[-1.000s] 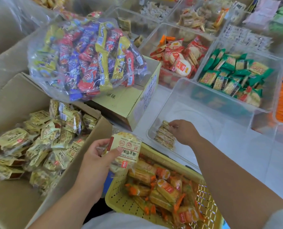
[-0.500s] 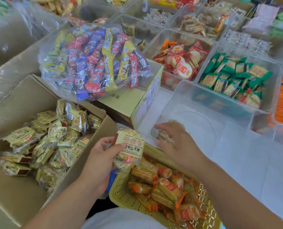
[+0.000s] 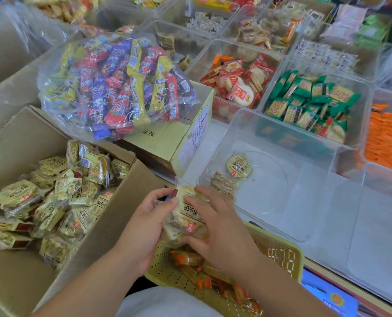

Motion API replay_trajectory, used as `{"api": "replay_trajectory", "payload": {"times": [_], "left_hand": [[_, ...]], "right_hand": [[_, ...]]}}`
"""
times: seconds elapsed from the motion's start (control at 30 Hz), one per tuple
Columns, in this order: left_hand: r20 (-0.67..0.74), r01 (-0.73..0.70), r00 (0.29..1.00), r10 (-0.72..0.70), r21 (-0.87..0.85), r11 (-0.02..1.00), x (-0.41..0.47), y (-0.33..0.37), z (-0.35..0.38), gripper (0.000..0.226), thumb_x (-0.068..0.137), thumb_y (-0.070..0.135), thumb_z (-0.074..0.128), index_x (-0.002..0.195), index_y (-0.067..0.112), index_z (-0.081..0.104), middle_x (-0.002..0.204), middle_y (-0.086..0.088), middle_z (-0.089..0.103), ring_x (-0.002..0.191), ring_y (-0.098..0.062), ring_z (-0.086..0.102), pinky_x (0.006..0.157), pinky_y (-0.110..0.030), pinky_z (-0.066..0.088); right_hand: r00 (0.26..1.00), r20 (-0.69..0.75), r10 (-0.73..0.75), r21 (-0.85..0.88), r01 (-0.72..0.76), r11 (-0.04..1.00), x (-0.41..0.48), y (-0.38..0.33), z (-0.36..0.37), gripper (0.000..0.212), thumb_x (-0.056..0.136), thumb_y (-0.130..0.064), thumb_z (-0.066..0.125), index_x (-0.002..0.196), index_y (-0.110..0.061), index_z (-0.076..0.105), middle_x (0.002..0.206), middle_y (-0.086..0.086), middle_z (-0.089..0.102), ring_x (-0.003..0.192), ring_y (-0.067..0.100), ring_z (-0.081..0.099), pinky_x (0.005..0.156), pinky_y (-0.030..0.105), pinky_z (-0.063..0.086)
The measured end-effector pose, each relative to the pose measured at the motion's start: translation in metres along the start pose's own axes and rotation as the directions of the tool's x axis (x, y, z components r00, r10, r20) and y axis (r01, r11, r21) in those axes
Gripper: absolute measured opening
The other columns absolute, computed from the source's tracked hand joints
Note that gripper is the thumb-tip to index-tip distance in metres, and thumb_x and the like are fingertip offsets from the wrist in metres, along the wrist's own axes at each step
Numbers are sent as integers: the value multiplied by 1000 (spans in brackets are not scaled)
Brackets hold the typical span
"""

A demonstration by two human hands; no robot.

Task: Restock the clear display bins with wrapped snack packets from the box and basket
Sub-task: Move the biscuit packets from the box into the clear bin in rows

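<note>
My left hand (image 3: 146, 221) and my right hand (image 3: 215, 221) both hold a stack of cream-yellow wrapped snack packets (image 3: 186, 219) above the yellow basket (image 3: 279, 255). My fingers curl round the stack from both sides. Just beyond it stands a large clear bin (image 3: 282, 177). In it lie one round packet (image 3: 239, 167) face up and a short row of packets (image 3: 223, 184) on edge at the near left corner. The open cardboard box (image 3: 12, 282) on the left holds several of the same cream packets (image 3: 53, 202).
A clear bag of red, blue and yellow bars (image 3: 119, 88) lies on a closed carton (image 3: 167, 143) behind the box. Farther bins hold red-wrapped crackers (image 3: 238, 85), green packets (image 3: 309, 104) and orange packets (image 3: 387, 138). The basket holds orange-wrapped snacks (image 3: 213, 280).
My right hand left the clear bin and came back to the stack in my left hand, and now grips it too. A round packet now lies face up in the bin.
</note>
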State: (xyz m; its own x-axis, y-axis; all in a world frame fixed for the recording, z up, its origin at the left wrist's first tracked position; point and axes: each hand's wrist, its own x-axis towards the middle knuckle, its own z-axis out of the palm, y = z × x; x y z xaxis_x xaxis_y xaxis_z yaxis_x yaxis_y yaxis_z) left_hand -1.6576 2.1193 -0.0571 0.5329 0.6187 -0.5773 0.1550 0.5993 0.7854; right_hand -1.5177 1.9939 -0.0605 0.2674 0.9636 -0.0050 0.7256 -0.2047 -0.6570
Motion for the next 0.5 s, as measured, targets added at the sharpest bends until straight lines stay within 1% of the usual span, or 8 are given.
{"api": "replay_trajectory", "payload": {"times": [0.07, 0.13, 0.2, 0.23, 0.3, 0.33, 0.43, 0.5], "left_hand": [[21, 6, 1000, -6, 11, 1000, 0, 0, 0, 46, 71, 50, 80, 112, 31, 74, 112, -13, 76, 98, -30, 75, 84, -50, 59], [33, 0, 999, -1, 45, 999, 2, -1, 0, 38, 80, 50, 75, 113, 31, 74, 112, -12, 76, 99, -29, 74, 92, -55, 55], [26, 0, 1000, -1, 49, 999, 5, -3, 0, 31, 87, 46, 67, 113, 30, 74, 114, -14, 75, 101, -31, 72, 100, -63, 49], [19, 2, 1000, -3, 46, 999, 7, -3, 0, 32, 88, 44, 65, 114, 29, 73, 115, -14, 75, 102, -31, 70, 103, -66, 46], [-1, 10, 1000, -10, 36, 999, 11, -3, 1, 31, 87, 43, 65, 114, 28, 74, 115, -13, 75, 105, -32, 68, 104, -67, 44], [-12, 13, 1000, -13, 34, 999, 14, -3, 1, 30, 87, 43, 64, 113, 29, 74, 115, -11, 76, 107, -32, 69, 103, -65, 47], [-23, 6, 1000, -5, 23, 1000, 20, 0, 0, 27, 89, 42, 62, 111, 33, 75, 115, -6, 77, 110, -31, 72, 95, -57, 56], [-30, -1, 1000, 1, 10, 1000, 23, 5, 2, 29, 87, 42, 62, 111, 31, 75, 115, -6, 76, 109, -31, 71, 98, -61, 53]], "right_hand": [[1000, -10, 9, 9, -9, 1000, 0, 5, -2, 78, 78, -48, 78, 147, -32, 46, 156, -6, 35, 143, 18, 31, 117, 33, 27], [999, -41, 16, 32, -15, 999, 1, 9, -4, 71, 82, -49, 72, 146, -31, 48, 154, -7, 39, 141, 15, 35, 115, 31, 29], [996, -88, 25, 72, -19, 997, 4, 13, -8, 61, 88, -49, 64, 144, -30, 50, 150, -12, 44, 137, 6, 38, 114, 22, 28], [993, -110, 42, 116, -29, 993, 7, 15, -11, 55, 91, -47, 61, 143, -31, 52, 144, -20, 47, 132, -2, 40, 112, 16, 29], [983, -150, 103, 230, -67, 971, 13, 22, -22, 36, 95, -40, 57, 131, -41, 56, 122, -37, 56, 113, -13, 50, 96, 4, 35], [974, -166, 156, 272, -107, 956, 18, 30, -28, 28, 97, -38, 54, 124, -44, 56, 111, -39, 59, 104, -14, 55, 87, 2, 38], [934, -216, 286, 242, -232, 942, 35, 68, -50, 25, 101, -25, 55, 122, -36, 63, 94, -31, 65, 87, -10, 58, 74, 3, 39], [910, -208, 358, 141, -335, 932, 50, 99, -61, 27, 103, -20, 54, 128, -23, 63, 105, -11, 70, 94, 10, 62, 75, 19, 42]]}}
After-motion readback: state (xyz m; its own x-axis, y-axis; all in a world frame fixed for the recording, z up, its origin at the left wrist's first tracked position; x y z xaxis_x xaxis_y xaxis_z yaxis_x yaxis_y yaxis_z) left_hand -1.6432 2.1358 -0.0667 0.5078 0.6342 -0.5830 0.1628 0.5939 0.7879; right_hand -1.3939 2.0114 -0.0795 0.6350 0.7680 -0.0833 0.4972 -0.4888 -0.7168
